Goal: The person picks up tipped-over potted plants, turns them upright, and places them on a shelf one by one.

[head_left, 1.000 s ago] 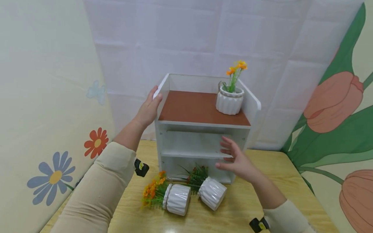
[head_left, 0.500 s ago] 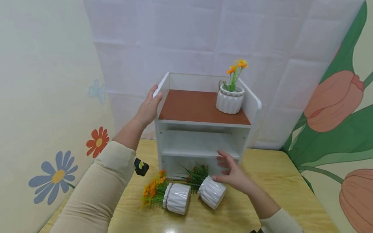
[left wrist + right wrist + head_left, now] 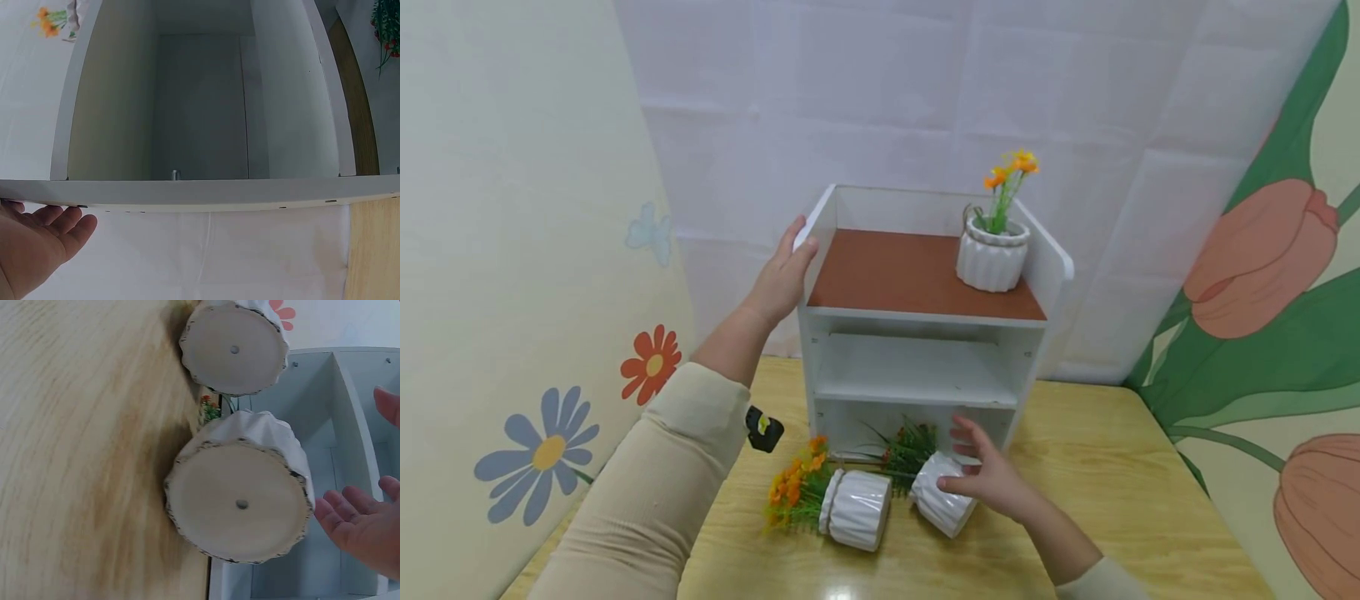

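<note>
My left hand (image 3: 780, 279) holds the left side panel of a small white shelf unit (image 3: 917, 313), thumb at the panel's front edge; in the left wrist view its fingers (image 3: 78, 231) lie along the outer face. Over a white ribbed flowerpot (image 3: 936, 500) lying on its side hovers my right hand (image 3: 988, 475), fingers spread and curved. The right wrist view shows this pot's base (image 3: 240, 500) with fingertips close beside its wall; contact is unclear. Its green plant with red flowers (image 3: 910, 450) points toward the lower compartment.
Another tipped flowerpot (image 3: 857, 510) with orange flowers (image 3: 793, 483) lies to the left on the wooden table (image 3: 1112, 467). An upright flowerpot (image 3: 992, 258) stands at the right of the brown top shelf (image 3: 887, 271). White cloth (image 3: 887, 100) hangs behind.
My right hand has moved down and left, from in front of the middle shelf to the nearer tipped pot. The left hand stays on the side panel.
</note>
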The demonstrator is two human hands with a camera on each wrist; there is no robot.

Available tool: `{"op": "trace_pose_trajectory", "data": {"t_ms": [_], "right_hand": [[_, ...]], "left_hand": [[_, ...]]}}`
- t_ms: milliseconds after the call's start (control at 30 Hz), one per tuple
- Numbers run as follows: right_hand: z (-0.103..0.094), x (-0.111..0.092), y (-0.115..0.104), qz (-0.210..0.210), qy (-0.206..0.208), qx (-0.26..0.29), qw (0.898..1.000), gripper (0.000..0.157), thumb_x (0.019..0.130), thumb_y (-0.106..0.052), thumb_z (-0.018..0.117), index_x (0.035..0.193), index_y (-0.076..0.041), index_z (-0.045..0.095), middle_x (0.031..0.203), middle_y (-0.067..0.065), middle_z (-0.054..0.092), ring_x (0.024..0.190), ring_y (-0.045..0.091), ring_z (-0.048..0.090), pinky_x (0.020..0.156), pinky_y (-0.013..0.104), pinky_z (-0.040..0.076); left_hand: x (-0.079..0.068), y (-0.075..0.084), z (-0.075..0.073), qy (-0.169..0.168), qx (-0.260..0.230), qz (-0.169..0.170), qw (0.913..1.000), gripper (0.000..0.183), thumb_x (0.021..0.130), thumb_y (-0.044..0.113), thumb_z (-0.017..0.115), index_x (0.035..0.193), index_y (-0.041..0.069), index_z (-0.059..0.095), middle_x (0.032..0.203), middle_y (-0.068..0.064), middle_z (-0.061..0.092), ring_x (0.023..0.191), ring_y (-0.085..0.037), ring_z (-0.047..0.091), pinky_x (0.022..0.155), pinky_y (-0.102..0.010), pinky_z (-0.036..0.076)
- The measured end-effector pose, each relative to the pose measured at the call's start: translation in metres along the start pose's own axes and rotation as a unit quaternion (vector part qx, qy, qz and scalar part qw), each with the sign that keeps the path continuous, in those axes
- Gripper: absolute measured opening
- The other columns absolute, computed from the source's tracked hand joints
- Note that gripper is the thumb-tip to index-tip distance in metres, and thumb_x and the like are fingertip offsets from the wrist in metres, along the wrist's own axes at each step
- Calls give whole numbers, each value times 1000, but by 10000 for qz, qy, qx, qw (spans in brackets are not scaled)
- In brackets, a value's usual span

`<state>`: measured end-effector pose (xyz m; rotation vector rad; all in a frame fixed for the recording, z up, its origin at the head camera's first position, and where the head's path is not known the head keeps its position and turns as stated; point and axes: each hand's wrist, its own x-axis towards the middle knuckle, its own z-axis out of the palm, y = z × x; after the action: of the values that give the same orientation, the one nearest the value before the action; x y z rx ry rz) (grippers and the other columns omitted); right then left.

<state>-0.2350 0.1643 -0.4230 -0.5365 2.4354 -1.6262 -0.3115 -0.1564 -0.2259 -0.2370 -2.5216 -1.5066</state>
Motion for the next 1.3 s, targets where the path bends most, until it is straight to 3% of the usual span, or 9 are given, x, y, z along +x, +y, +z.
{"op": "trace_pose_trajectory", "data": {"t_ms": [267, 533, 667, 1000, 1300], "right_hand": [[10, 1, 12, -5, 134, -184, 9997, 95, 76, -10, 82, 151, -2, 25, 146, 34, 38, 132, 54, 39, 109, 63, 34], [19, 0, 18, -102, 354, -509, 9980, 95, 71, -9, 86, 148, 1, 32, 145, 34, 40, 134, 51, 40, 110, 61, 34], [25, 2, 22, -73, 459, -919, 9947, 97, 69, -15, 88, 148, 1, 35, 146, 31, 42, 134, 49, 41, 110, 61, 34], [34, 5, 31, -370, 565, -2046, 9765, 100, 61, -23, 91, 144, 3, 40, 135, 33, 51, 118, 49, 54, 97, 61, 46], [39, 6, 27, -58, 443, -2877, 9567, 101, 60, -32, 91, 144, 0, 43, 141, 27, 50, 127, 48, 48, 103, 61, 41]], "left_hand": [[1, 0, 0, 51, -5, 9, 10000, 62, 103, 50, 23, 159, 32, 1, 164, -14, 17, 149, -39, 19, 115, -68, 19], [0, 0, 1, 28, 42, 34, 10000, 62, 103, 50, 21, 159, 31, -1, 164, -15, 15, 148, -42, 19, 113, -70, 20], [1, -1, 0, 40, 53, 46, 10000, 62, 104, 50, 21, 159, 31, -1, 164, -15, 15, 149, -42, 19, 113, -70, 20], [1, -1, 1, 33, 38, 26, 10000, 62, 104, 50, 22, 159, 31, -1, 164, -14, 15, 149, -41, 18, 113, -69, 19], [1, 0, 2, 74, 104, 60, 9999, 62, 103, 49, 21, 159, 32, -1, 163, -16, 19, 148, -40, 21, 115, -67, 19]]}}
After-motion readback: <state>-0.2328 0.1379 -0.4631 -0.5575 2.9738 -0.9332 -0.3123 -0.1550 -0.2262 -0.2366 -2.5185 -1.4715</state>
